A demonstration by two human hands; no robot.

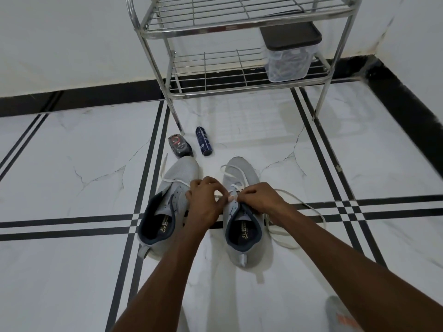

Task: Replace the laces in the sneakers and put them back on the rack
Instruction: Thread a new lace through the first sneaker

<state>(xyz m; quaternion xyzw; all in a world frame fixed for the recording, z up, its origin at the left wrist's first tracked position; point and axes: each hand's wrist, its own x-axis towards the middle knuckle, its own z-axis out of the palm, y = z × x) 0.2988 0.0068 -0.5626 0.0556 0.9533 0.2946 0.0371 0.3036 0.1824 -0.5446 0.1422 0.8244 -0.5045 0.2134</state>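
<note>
Two grey sneakers with dark blue linings stand side by side on the tiled floor, toes pointing away from me. The left sneaker (171,188) has a white lace across its front. Over the right sneaker (242,173) both hands meet at the eyelets. My left hand (206,200) pinches the white lace (304,207) with thumb and fingers. My right hand (260,196) grips the same lace close to the tongue. The lace's loose part trails in loops on the floor to the right of that shoe. The steel rack (239,87) stands beyond the shoes.
On the rack's lower shelf sits a clear plastic box (287,61) with a dark lid. A dark blue spray can (203,144) and a small dark bottle (179,146) lie on the floor by the rack's front left leg. A black skirting runs along the walls.
</note>
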